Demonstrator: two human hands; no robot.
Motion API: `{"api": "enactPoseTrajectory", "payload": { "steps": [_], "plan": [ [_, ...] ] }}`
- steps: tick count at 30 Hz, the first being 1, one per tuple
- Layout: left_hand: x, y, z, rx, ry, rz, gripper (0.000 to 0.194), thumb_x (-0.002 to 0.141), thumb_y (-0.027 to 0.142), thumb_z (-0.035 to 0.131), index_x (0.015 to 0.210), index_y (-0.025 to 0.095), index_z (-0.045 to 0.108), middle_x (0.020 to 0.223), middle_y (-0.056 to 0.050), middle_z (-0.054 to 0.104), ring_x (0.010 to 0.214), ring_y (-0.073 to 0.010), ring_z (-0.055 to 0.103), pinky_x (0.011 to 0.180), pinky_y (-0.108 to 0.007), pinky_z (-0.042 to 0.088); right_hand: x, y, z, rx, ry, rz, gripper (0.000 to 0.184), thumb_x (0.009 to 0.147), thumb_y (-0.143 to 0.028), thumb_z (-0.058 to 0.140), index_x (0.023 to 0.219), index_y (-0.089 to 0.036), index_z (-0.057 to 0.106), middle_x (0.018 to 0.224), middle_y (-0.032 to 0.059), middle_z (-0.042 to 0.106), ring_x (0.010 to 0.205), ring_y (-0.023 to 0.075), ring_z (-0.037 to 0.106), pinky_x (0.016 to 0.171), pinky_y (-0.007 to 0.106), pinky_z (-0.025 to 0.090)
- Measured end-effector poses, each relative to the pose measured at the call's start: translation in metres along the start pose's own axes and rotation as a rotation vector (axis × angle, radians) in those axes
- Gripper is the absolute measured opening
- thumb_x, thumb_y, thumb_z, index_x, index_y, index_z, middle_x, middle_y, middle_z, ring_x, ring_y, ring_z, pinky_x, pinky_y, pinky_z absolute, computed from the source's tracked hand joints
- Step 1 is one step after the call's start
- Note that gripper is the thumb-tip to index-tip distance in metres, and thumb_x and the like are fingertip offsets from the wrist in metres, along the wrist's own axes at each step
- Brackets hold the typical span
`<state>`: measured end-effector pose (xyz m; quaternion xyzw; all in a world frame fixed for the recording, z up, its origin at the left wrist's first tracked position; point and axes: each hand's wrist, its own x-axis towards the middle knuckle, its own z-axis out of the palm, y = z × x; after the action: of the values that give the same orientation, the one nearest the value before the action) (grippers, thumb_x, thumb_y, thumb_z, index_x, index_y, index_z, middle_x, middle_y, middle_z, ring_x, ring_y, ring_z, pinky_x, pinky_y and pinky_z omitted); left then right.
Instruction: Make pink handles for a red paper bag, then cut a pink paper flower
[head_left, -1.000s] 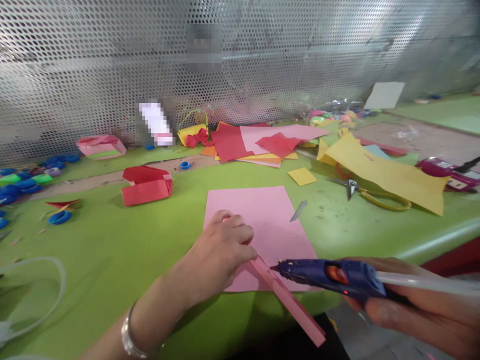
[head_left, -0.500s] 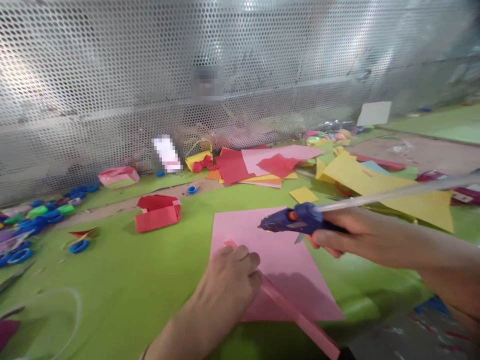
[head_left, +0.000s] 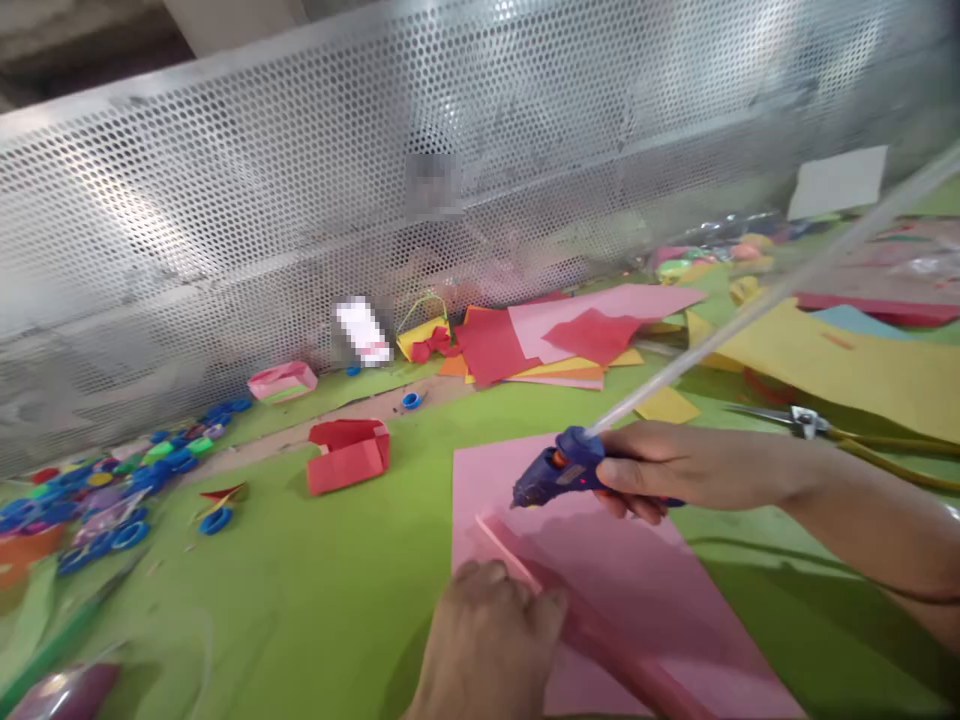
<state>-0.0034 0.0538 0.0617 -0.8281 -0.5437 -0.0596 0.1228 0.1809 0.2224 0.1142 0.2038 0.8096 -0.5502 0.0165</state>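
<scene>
On the green tabletop [head_left: 322, 580], a folded pink strip [head_left: 611, 645] lies slantwise over a flat pink sheet [head_left: 686, 600], its far end within the sheet's outline. The left hand [head_left: 491, 630] has its grip closed over the strip partway along, fingers curled down. The right hand [head_left: 652, 470] has its grip wrapped firmly round a blue glue gun [head_left: 551, 470] (a small red light shows on its side). The nozzle points downward near the strip's far end; contact cannot be determined. A long clear glue stick [head_left: 720, 345] rises from the gun's rear, slanting up to the right.

Left of the sheet, apart from it, stands an open red paper box [head_left: 349, 460]. Beyond are overlapping coloured papers [head_left: 491, 345], beside a small yellow bag [head_left: 420, 338] bearing a red bow. At right, yellow-handled scissors [head_left: 808, 422] lie near a large yellow sheet [head_left: 885, 370].
</scene>
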Motion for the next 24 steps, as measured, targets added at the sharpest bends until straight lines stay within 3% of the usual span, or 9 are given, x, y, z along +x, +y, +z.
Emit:
{"api": "enactPoseTrajectory", "payload": {
  "steps": [5, 11, 16, 20, 24],
  "plan": [
    [-0.001, -0.001, 0.0, -0.012, -0.028, -0.006, 0.033, 0.064, 0.01, 0.058, 0.095, 0.02, 0.064, 0.048, 0.001, 0.06, 0.044, -0.0177, 0.054, 0.04, -0.027, 0.034, -0.004, -0.007, -0.001, -0.072, -0.005, -0.004, 0.046, 0.089, -0.06, 0.036, 0.096, -0.019, 0.054, 0.075, 0.001, 0.054, 0.063, 0.0129, 0.055, 0.058, 0.025, 0.047],
    [0.004, -0.003, -0.006, -0.052, -0.005, 0.011, 0.031, 0.066, 0.008, 0.054, 0.094, 0.018, 0.064, 0.05, 0.001, 0.062, 0.045, -0.0183, 0.057, 0.04, -0.027, 0.04, -0.004, -0.01, 0.003, -0.121, -0.033, -0.023, 0.041, 0.089, -0.056, 0.039, 0.092, -0.018, 0.056, 0.078, 0.0028, 0.057, 0.064, 0.0143, 0.055, 0.057, 0.025, 0.048],
    [0.005, -0.001, -0.009, -0.071, -0.103, -0.007, 0.032, 0.067, 0.008, 0.055, 0.097, 0.017, 0.064, 0.053, 0.0, 0.064, 0.048, -0.0201, 0.06, 0.041, -0.028, 0.044, 0.0, -0.012, 0.008, -0.173, -0.031, -0.005, 0.038, 0.09, -0.05, 0.039, 0.091, -0.017, 0.057, 0.078, 0.0036, 0.058, 0.067, 0.0149, 0.055, 0.059, 0.026, 0.047],
    [0.007, 0.001, -0.014, -0.1, -0.184, -0.038, 0.024, 0.069, 0.008, 0.054, 0.088, 0.018, 0.064, 0.053, 0.001, 0.064, 0.049, -0.0207, 0.062, 0.044, -0.03, 0.048, 0.006, -0.011, 0.011, -0.093, -0.026, 0.069, 0.035, 0.088, -0.05, 0.045, 0.092, -0.017, 0.056, 0.08, 0.0032, 0.058, 0.068, 0.015, 0.057, 0.06, 0.026, 0.047],
    [0.01, 0.002, -0.017, -0.087, -0.243, -0.055, 0.028, 0.068, 0.007, 0.055, 0.091, 0.018, 0.066, 0.055, 0.0, 0.066, 0.051, -0.0207, 0.063, 0.048, -0.029, 0.05, 0.012, -0.013, 0.015, -0.065, -0.025, 0.064, 0.037, 0.09, -0.051, 0.042, 0.091, -0.016, 0.054, 0.078, 0.0029, 0.057, 0.064, 0.0129, 0.055, 0.058, 0.024, 0.045]
  ]
}}
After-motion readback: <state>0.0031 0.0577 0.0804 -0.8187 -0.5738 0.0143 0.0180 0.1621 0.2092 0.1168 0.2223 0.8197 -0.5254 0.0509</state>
